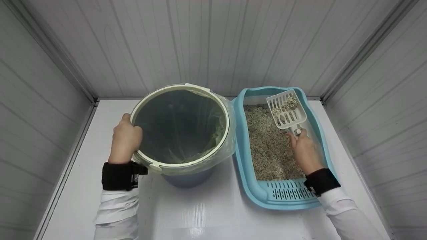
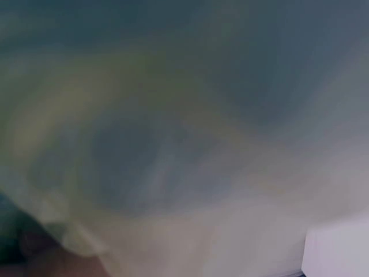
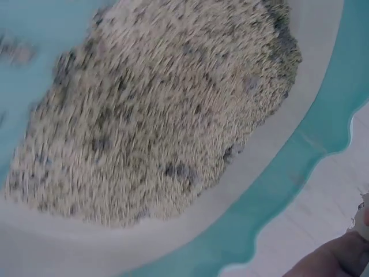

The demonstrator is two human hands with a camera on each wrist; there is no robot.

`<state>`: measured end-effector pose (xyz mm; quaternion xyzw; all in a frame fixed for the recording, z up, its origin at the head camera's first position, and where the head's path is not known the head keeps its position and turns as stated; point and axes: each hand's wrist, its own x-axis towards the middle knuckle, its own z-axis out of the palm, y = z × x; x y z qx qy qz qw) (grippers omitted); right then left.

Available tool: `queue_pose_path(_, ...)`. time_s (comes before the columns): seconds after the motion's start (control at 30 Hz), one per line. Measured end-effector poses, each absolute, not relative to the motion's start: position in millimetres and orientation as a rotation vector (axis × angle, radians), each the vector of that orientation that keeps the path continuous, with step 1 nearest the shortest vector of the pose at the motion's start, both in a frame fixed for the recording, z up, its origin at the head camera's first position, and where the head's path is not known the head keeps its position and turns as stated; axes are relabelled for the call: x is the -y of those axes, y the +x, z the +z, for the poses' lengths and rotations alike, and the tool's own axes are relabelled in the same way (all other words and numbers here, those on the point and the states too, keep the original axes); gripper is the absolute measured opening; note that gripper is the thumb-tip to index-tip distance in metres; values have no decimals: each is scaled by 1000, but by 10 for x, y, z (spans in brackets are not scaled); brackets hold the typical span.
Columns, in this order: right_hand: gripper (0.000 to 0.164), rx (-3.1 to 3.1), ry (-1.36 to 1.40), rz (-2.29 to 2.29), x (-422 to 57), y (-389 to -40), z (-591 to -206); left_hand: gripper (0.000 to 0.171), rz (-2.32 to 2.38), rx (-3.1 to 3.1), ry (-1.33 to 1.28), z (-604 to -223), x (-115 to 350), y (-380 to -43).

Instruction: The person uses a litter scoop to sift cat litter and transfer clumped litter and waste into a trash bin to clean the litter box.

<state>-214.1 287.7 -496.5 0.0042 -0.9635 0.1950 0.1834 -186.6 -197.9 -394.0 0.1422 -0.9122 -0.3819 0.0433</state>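
My left hand [image 1: 126, 138] grips the left side of a bin's pale rim [image 1: 156, 165]; a thin translucent bag [image 1: 230, 140] lines the bin [image 1: 190, 180] and hangs over that rim. The left wrist view is mostly a blur of bag, with part of a finger [image 2: 63, 262] at bottom left. In my right hand [image 1: 305, 150] is the handle of a white slotted litter scoop [image 1: 283, 125], held above a blue litter box [image 1: 245, 166]. Several clumps of litter [image 1: 289, 102] lie in the scoop. Brown granular litter [image 3: 173, 104] covers much of the box's floor.
The bin and the litter box stand side by side on a white tabletop [image 1: 186, 220], the bag touching the box's left rim. Grey panelled walls [image 1: 206, 43] enclose the back and both sides. A slotted step [image 1: 290, 193] forms the box's near end.
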Motion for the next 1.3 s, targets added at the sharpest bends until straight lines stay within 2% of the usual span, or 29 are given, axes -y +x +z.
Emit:
queue_pose_path(0.3, 35, 2609, 132, 316, -2963, -2025, -4997, 48, -1154, 2790, 430, -3917, 1967, -1874)
queue_pose_path(0.53, 39, 2660, 153, 315, -3003, -1970, -5029, 50, -1145, 2802, 432, -3910, 1961, -1871)
queue_pose_path(1.0, 43, 3141, -18, 1086, -3069, -1945, -4929, 50, -1221, 2748, 431, -3933, 1938, -1887)
queue_pose_path(1.3, 44, 3159, 11, 1313, -3113, -1891, -4922, 47, -1202, 2767, 433, -3926, 1944, -1887)
